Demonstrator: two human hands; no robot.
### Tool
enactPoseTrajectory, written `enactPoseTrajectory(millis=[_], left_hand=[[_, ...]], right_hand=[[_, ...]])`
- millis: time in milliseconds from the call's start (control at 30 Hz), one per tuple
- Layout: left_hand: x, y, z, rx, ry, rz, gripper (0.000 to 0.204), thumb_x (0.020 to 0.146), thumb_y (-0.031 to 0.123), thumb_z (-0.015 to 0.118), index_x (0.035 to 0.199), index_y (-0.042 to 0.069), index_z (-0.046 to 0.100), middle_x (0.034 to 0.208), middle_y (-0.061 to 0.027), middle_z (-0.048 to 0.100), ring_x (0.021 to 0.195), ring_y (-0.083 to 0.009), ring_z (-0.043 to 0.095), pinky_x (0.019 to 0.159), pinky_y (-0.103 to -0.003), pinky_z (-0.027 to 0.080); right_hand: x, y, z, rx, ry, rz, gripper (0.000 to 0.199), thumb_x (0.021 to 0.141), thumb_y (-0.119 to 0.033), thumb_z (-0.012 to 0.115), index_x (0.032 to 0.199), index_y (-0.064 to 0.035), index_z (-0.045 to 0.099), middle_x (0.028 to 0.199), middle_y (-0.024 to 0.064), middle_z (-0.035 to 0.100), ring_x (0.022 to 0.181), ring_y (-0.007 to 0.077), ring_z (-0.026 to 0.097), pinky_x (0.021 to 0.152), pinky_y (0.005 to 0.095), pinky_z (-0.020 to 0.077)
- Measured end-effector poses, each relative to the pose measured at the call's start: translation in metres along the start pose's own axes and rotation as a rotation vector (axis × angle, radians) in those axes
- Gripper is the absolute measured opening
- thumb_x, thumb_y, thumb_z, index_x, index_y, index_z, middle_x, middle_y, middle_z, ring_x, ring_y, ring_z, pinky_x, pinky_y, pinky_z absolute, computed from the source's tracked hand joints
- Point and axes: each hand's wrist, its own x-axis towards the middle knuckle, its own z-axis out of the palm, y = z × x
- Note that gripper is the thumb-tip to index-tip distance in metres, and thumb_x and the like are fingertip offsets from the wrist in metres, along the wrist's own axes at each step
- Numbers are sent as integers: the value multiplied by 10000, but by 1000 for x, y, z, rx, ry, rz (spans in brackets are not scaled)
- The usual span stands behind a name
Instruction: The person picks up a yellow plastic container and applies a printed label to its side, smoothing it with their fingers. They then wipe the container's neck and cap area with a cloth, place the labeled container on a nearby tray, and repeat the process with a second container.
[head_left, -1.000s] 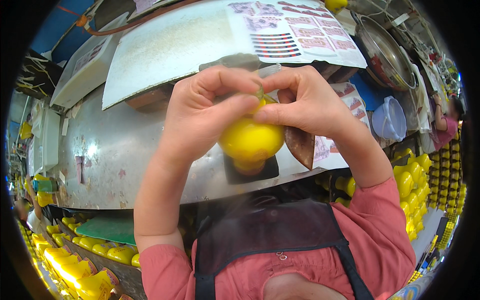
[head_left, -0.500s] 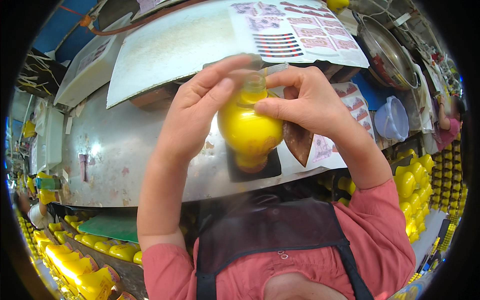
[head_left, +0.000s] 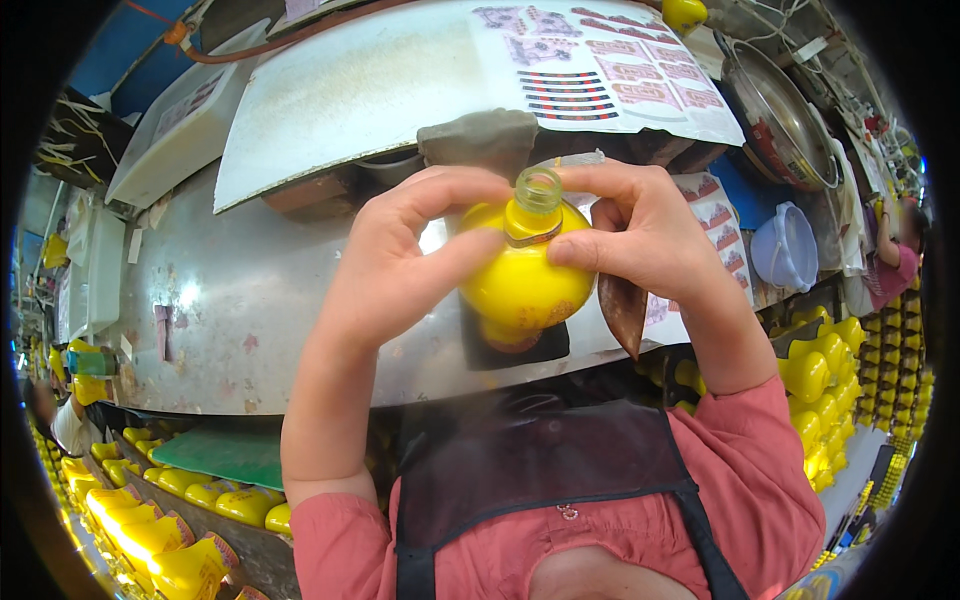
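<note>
Left hand [head_left: 405, 245] has dropped from the mouth to the shoulder of the yellow-coated glass bottle [head_left: 525, 285], thumb and fingers gripping it. Right hand [head_left: 640, 230] grips other side, brown blade [head_left: 622, 315] just below. Step looks like smoothing the neck band [head_left: 533, 238]; next calls for steady thumb pressure. Bottle mouth-up over black pad [head_left: 545, 345], uncapped, contents unclear. White bin [head_left: 140, 180] holds printed sheet [head_left: 185, 105]; lilac bucket [head_left: 785, 250], contents unclear.

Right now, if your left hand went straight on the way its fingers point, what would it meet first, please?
The left hand would probably meet the neck of the yellow bottle, though depth is unclear.
</note>
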Motion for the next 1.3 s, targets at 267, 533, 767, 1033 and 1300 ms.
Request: enactPoseTrajectory(millis=[267, 533, 767, 1033, 1300], left_hand=[[10, -6, -6, -194, -116, -43, 422, 817, 69, 778, 1229, 14, 705, 1154, -43, 701, 1098, -139, 633, 1001, -307, 482], [27, -15, -11, -268, -127, -235, 334, 814, 61, 801, 1138, 27, 731, 1060, -38, 685, 940, -102, 617, 833, -254, 515], [16, -9, -9, -48, -145, 184, 410, 813, 143, 803, 1171, 2, 664, 1211, -90, 630, 1119, -169, 586, 978, -311, 464], [8, 4, 1, 259, 42, 308, 188, 763, 12, 758, 938, 15, 688, 1057, -102, 689, 996, -225, 663, 898, -321, 510], [12, 9, 1, 347, 40, 317, 156, 793, 5, 759, 923, 4, 672, 1046, -106, 695, 959, -212, 678, 861, -311, 531]], right_hand=[[-13, 1, 1, 33, -32, -6, 580, 726, -155, 871, 1274, -42, 719, 628, -82, 527, 520, -24, 403, 488, 186, 269], [-16, 9, 1, 5, -22, -91, 597, 732, -150, 880, 1293, -39, 707, 621, -91, 500, 520, -29, 397, 488, 186, 252], [-6, 12, -3, 41, -41, -48, 593, 767, -170, 873, 1309, -17, 687, 663, -51, 608, 507, -27, 428, 475, 175, 291], [9, 20, -7, 13, -58, -102, 473, 855, -170, 799, 1292, -25, 694, 739, 3, 693, 569, -4, 554, 501, 168, 416], [15, 32, -4, 81, -75, -210, 364, 938, -158, 727, 1273, -16, 703, 952, 43, 748, 773, 34, 647, 654, 195, 516]])
